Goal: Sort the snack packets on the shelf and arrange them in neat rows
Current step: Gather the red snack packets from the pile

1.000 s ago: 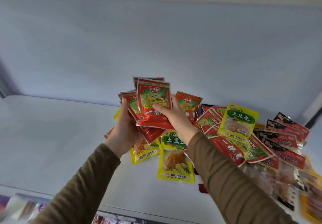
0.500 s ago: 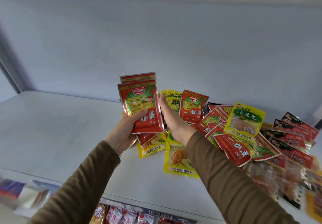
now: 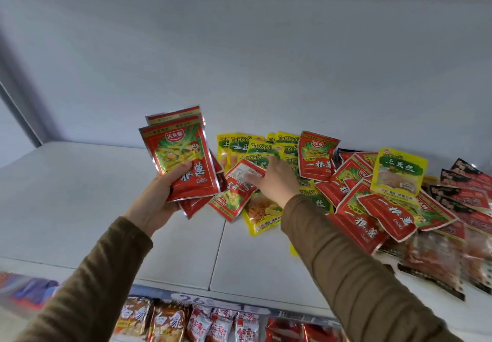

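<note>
Head view: white shelf [image 3: 80,208], snack packets [image 3: 372,208] heaped right.

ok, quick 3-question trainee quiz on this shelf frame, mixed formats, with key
1. True or false: the left hand holds a stack of red packets.
2. The right hand grips a red packet that shows:
A. its front, upright
B. its back label, tilted
C. nothing, the hand is empty
3. Fill in: the yellow packets stand at the back of the ___, against the wall.

Key: 1 true; 2 B; 3 shelf
</note>
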`<state>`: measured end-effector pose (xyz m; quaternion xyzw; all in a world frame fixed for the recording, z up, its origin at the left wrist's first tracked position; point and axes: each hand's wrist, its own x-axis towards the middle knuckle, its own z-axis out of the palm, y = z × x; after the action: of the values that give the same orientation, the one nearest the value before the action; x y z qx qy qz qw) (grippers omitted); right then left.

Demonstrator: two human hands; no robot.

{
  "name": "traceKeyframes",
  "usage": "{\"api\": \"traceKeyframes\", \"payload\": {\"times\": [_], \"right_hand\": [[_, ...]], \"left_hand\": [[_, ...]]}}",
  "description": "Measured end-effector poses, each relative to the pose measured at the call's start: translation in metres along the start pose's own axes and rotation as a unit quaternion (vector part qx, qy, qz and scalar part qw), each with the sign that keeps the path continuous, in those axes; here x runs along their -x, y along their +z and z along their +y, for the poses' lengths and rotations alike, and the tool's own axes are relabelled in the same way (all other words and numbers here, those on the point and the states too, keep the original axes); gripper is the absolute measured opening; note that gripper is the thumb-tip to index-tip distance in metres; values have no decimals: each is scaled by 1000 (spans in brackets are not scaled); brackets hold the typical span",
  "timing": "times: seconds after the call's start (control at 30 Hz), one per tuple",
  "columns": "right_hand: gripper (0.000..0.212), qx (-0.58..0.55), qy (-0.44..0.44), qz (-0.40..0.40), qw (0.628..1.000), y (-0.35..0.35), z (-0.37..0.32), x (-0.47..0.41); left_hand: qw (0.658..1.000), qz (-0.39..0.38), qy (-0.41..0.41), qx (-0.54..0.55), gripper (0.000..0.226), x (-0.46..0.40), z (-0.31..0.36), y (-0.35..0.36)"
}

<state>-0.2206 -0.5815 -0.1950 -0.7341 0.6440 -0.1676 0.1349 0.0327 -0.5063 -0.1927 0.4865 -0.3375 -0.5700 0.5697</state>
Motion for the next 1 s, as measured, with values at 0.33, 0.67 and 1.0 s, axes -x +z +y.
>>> {"api": "traceKeyframes", "payload": {"times": [0.33, 0.67, 1.0], "right_hand": [[67, -82, 114, 10, 990, 16, -22, -18], [22, -325, 32, 195, 925, -8, -29, -13], [19, -516, 30, 253, 818, -25, -31, -6]], "left_hand": [[997, -40, -57, -15, 67, -18, 1, -49], [993, -52, -105, 5, 67, -32, -6, -71], [989, -58, -136, 21, 66, -44, -12, -63]]}}
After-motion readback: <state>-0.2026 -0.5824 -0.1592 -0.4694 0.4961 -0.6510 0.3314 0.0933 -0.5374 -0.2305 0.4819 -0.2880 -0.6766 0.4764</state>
